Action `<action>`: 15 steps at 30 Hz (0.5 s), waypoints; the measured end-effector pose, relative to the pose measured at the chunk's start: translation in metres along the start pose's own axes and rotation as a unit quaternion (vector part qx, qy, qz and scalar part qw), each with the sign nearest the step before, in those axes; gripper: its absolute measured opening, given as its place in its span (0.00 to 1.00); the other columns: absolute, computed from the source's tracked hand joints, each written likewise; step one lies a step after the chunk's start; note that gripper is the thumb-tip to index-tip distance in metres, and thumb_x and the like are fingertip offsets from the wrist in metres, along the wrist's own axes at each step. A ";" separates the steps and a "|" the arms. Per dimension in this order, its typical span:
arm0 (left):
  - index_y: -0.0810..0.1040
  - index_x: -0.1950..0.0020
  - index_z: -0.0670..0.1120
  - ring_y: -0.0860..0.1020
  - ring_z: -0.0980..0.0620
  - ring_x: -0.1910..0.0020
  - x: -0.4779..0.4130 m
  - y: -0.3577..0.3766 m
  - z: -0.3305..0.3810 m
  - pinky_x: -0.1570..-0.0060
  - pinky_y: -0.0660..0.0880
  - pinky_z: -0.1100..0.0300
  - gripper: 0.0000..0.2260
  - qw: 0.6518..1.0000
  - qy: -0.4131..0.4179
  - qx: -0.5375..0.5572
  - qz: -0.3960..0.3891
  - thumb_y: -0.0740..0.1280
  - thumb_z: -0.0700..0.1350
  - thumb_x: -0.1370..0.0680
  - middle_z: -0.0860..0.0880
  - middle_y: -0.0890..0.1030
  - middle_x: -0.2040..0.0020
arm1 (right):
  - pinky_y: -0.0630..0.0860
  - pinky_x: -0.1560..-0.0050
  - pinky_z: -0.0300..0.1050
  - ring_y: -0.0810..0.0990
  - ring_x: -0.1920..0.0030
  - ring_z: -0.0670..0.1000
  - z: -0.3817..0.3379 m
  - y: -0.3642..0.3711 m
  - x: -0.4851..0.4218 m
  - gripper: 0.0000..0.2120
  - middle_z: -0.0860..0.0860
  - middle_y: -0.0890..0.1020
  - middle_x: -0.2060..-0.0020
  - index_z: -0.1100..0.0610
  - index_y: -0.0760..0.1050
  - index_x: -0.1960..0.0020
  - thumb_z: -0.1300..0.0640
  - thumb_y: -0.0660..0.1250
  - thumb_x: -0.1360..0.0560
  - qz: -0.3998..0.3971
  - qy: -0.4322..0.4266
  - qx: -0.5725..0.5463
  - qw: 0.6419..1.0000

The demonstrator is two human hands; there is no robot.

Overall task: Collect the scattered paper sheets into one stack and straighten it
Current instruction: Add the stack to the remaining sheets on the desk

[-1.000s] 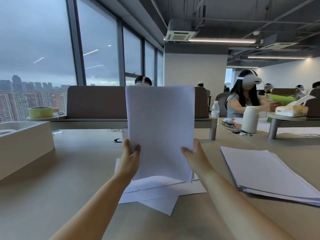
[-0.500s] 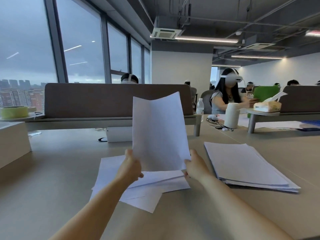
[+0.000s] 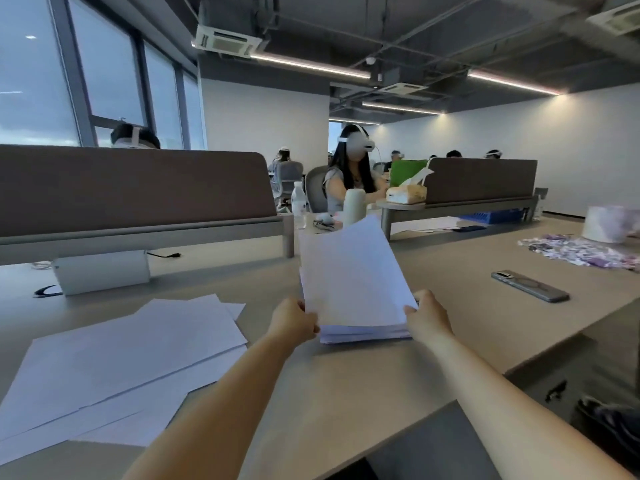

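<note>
Plainly, both hands are clamped on paper: the left hand (image 3: 294, 320) and the right hand (image 3: 427, 317) pinch the near corners of the stack (image 3: 353, 278). Its far end tilts up off the counter (image 3: 485, 323), though I cannot quite tell whether its bottom sheets lie flat. Loose sheets (image 3: 121, 358) lie fanned on the counter to the left, apart from it. Paper is light, floppy and slick, so it will likely sag and slide; gripping both side edges suits squaring. The smooth counter offers a tapping surface. A phone (image 3: 530, 285) lies to the right.
</note>
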State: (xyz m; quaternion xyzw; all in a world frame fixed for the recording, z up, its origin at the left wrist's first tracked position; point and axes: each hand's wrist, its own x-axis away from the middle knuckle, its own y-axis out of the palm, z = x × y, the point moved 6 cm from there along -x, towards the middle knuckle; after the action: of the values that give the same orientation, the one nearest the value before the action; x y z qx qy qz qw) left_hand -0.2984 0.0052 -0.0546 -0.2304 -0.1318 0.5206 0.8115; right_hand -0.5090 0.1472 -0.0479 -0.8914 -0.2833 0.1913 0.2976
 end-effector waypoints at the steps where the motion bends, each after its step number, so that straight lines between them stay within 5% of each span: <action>1: 0.71 0.68 0.41 0.74 0.46 0.67 -0.003 0.009 -0.003 0.62 0.76 0.52 0.08 0.999 -0.001 -0.035 -0.006 0.64 0.37 0.29 0.45 0.77 0.70 | 0.66 0.56 0.43 0.72 0.53 0.55 0.010 -0.002 -0.004 0.11 0.56 0.76 0.49 0.63 0.70 0.41 0.61 0.59 0.22 -0.001 0.009 0.021 1.000; 4: 0.78 0.58 0.37 0.81 0.42 0.59 -0.006 0.022 -0.013 0.58 0.79 0.55 0.11 0.992 -0.007 -0.123 -0.029 0.68 0.46 0.29 0.41 0.83 0.59 | 0.67 0.54 0.42 0.73 0.51 0.56 0.028 -0.004 -0.007 0.09 0.61 0.76 0.41 0.63 0.72 0.44 0.60 0.62 0.23 -0.007 0.024 0.095 0.995; 6: 0.80 0.54 0.37 0.82 0.42 0.56 -0.008 0.021 -0.017 0.56 0.80 0.53 0.15 0.990 -0.014 -0.137 -0.028 0.69 0.48 0.30 0.40 0.83 0.57 | 0.70 0.49 0.44 0.76 0.47 0.59 0.029 -0.006 -0.004 0.17 0.61 0.69 0.35 0.62 0.69 0.36 0.59 0.63 0.23 0.000 0.026 0.105 0.994; 9: 0.77 0.64 0.41 0.78 0.45 0.65 -0.005 0.009 -0.015 0.65 0.74 0.58 0.11 0.987 -0.008 -0.160 -0.009 0.66 0.48 0.29 0.44 0.80 0.67 | 0.73 0.48 0.48 0.78 0.50 0.62 0.019 -0.009 0.001 0.19 0.58 0.64 0.35 0.59 0.66 0.34 0.58 0.62 0.23 0.029 0.020 0.116 0.993; 11: 0.67 0.72 0.46 0.71 0.47 0.69 -0.005 -0.005 -0.018 0.68 0.67 0.60 0.15 0.988 -0.004 -0.156 0.014 0.66 0.47 0.27 0.48 0.71 0.72 | 0.74 0.50 0.48 0.77 0.54 0.60 0.004 -0.003 0.007 0.14 0.56 0.65 0.37 0.57 0.68 0.38 0.57 0.61 0.23 0.026 -0.009 0.108 0.994; 15: 0.68 0.64 0.47 0.68 0.51 0.66 0.003 -0.050 -0.036 0.64 0.65 0.60 0.10 0.989 0.021 -0.130 0.064 0.66 0.46 0.26 0.47 0.69 0.66 | 0.74 0.46 0.49 0.77 0.48 0.56 -0.036 0.035 0.024 0.10 0.52 0.69 0.40 0.56 0.70 0.42 0.56 0.61 0.23 -0.027 -0.105 0.078 0.991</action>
State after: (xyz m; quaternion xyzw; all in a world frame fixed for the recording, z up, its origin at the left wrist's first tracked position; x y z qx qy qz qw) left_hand -0.2416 -0.0177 -0.0603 -0.3522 -0.1663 0.5453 0.7423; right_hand -0.4585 0.1236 -0.0469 -0.8324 -0.3212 0.2974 0.3397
